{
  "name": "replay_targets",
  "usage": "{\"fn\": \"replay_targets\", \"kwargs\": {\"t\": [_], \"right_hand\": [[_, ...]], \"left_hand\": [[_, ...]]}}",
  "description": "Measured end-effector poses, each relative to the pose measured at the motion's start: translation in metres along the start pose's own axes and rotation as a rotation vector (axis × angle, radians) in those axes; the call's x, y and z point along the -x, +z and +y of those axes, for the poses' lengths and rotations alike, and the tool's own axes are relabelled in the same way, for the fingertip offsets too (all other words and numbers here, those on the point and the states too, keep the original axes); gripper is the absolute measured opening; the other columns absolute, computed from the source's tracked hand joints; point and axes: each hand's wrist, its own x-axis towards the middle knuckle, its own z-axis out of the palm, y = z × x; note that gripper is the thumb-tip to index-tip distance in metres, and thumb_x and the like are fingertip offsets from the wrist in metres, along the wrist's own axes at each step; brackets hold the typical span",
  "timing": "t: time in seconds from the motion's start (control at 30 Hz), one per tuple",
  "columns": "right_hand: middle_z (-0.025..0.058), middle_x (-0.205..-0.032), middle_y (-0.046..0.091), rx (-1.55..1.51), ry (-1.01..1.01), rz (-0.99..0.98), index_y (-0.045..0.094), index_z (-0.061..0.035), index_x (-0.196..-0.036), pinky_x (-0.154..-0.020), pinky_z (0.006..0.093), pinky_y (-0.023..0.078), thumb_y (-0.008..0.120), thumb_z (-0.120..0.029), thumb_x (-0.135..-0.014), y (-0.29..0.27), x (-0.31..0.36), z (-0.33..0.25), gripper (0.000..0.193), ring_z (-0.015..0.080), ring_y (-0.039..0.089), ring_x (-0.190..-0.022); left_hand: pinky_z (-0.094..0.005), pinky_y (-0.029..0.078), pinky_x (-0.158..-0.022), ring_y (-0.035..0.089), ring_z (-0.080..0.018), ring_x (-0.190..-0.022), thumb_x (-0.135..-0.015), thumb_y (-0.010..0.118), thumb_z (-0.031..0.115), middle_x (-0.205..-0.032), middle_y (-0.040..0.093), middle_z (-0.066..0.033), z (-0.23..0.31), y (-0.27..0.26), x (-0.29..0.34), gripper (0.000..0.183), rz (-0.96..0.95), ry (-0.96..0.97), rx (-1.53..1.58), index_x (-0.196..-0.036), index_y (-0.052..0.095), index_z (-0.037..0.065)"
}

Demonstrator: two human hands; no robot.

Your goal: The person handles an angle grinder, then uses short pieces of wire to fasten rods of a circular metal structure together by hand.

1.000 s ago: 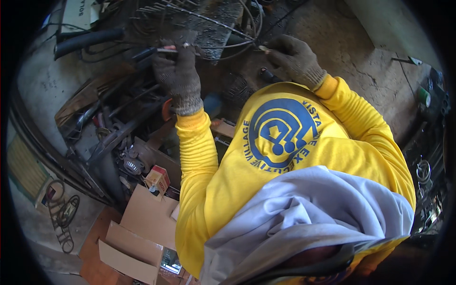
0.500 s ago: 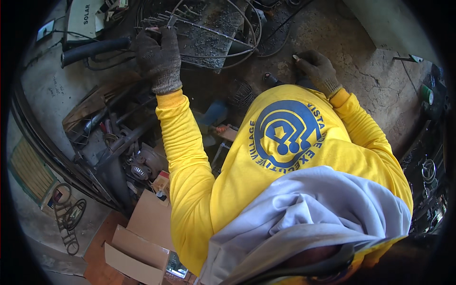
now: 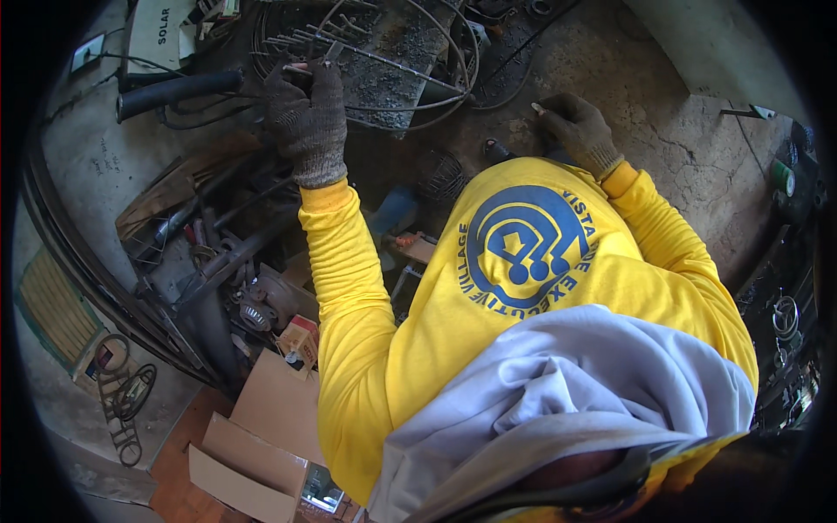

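My left hand (image 3: 307, 113), in a grey-brown knitted work glove, is raised at the upper left with its fingers curled. A small flat metal piece (image 3: 332, 52) sticks up from between its fingers. Just beyond lies a wire frame (image 3: 384, 59), a round hoop with a straight bar and several short rods. My right hand (image 3: 577, 129), gloved alike, hovers over the concrete floor to the right. Its fingers are bent together, and a pale tip shows at their end; whether that is a fingertip or a small held thing is unclear.
A black padded tube (image 3: 179, 94) projects from the left beside my left hand. Below it are scrap metal (image 3: 209, 253) and a grey motor-like part (image 3: 266, 301). An opened cardboard box (image 3: 253, 453) stands at lower left. Dark metal clutter (image 3: 785, 322) lines the right edge.
My left hand has shifted a little to the right and toward me, with the small metal piece still in its fingers. My right hand has barely moved.
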Motion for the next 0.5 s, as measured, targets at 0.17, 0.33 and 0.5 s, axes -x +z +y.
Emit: {"fn": "replay_targets", "kwargs": {"t": [0.17,0.33,0.5], "right_hand": [[0.0099,-0.1,0.075,0.01,0.025,-0.005,0.071,-0.0037,-0.119,-0.077,0.0285,0.057,0.069,-0.026,-0.094,0.002,0.001,-0.002,0.033,0.0152,0.07,-0.081],[0.0101,-0.101,0.076,0.025,0.035,-0.01,0.071,-0.0042,-0.12,-0.079,0.0291,0.057,0.069,-0.027,-0.095,0.001,0.0,-0.003,0.034,0.0154,0.071,-0.082],[0.0106,-0.102,0.076,0.03,0.059,0.001,0.071,-0.0044,-0.12,-0.081,0.0295,0.057,0.069,-0.027,-0.095,-0.001,0.003,-0.011,0.034,0.0159,0.071,-0.084]], "left_hand": [[-0.0323,0.053,-0.07,0.065,-0.0162,-0.075,-0.091,0.078,0.022,-0.083,0.067,-0.0071,0.013,0.0,0.011,0.028,0.023,0.024,-0.025,-0.103,0.062,0.002],[-0.0318,0.054,-0.069,0.065,-0.0161,-0.074,-0.09,0.079,0.023,-0.083,0.067,-0.0075,0.003,0.001,0.014,0.032,-0.025,0.089,-0.075,-0.106,0.061,0.002],[-0.0323,0.054,-0.069,0.066,-0.0164,-0.075,-0.088,0.081,0.026,-0.084,0.067,-0.0069,0.019,0.0,0.018,0.035,-0.025,-0.107,0.057,-0.105,0.061,0.003]]}}
